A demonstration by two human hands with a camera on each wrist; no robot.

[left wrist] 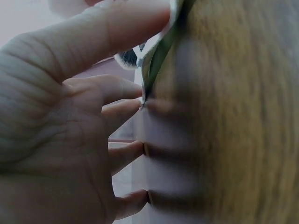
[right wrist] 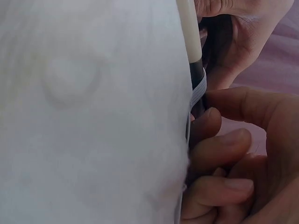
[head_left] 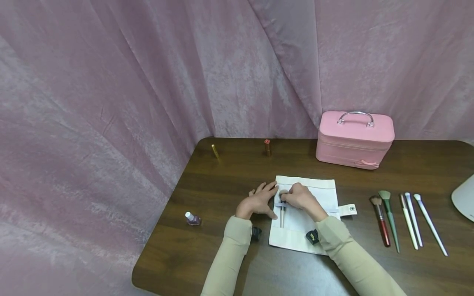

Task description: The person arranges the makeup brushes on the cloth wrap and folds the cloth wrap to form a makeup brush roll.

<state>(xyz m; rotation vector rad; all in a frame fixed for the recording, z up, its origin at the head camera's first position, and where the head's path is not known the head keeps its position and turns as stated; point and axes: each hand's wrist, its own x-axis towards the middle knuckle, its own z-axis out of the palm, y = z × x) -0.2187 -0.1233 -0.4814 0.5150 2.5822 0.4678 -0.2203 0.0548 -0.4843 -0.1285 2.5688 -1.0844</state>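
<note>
A white fabric brush roll (head_left: 296, 236) lies unfolded on the table. Near its left side, a makeup brush (head_left: 282, 220) points its pale handle toward me. My right hand (head_left: 303, 198) pinches this brush close to its bristles. A white elastic band (right wrist: 199, 92) crosses the brush's dark ferrule (right wrist: 196, 73) in the right wrist view. My left hand (head_left: 259, 202) spreads its fingers along the roll's left edge, thumb touching the cloth. Dark bristles (left wrist: 126, 59) show beyond that thumb in the left wrist view. The right fingers partly hide the brush head.
Several makeup brushes (head_left: 412, 222) lie in a row at right. A pink case (head_left: 355, 139) stands at the back, with a lipstick (head_left: 268, 148) and a gold tube (head_left: 215, 151) to its left. A nail polish bottle (head_left: 192, 219) is at left; a white object (head_left: 464, 199) cuts the right edge.
</note>
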